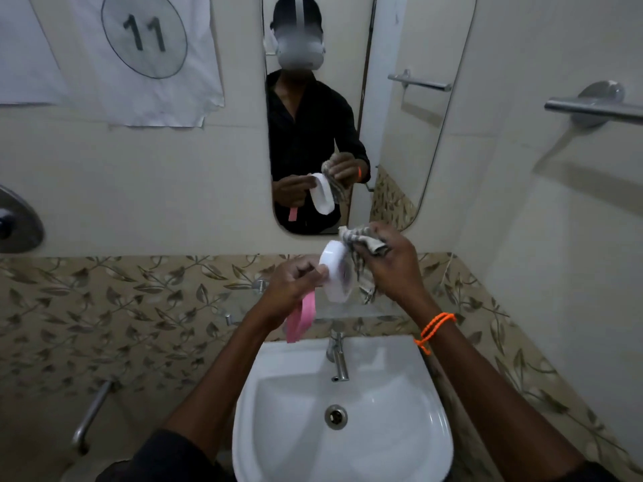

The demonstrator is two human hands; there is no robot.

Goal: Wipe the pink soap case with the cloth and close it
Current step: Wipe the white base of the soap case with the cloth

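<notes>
Above the white washbasin, left hand grips the open soap case steady so right hand, clutching the checked cloth, can wipe it.

The soap case is hanging open above the sink: its white tray half is standing on edge, its hollow facing right, while its pink lid is dangling below and to the left. A striped grey-and-white cloth is lying bunched against the tray's upper right rim, touching it.
</notes>
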